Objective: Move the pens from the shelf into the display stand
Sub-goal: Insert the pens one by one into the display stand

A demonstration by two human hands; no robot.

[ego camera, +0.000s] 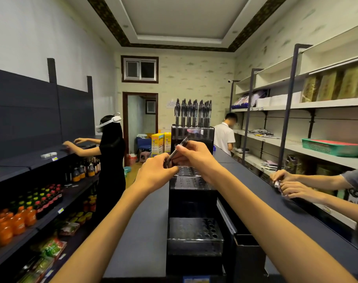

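Dark pens (177,151) half-hidden in left hand (155,174), right hand (194,155)

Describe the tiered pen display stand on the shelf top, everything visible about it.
The pen display stand is a black stepped rack with clear, glossy plastic tiers, each pierced by rows of round holes. It stands upright on the dark shelf top, running away from the camera. Its top tier holds a row of dark pens standing upright; the nearer tiers' holes look empty. The left hand and right hand hold a bunch of pens above the middle tiers, not visibly touching the stand.
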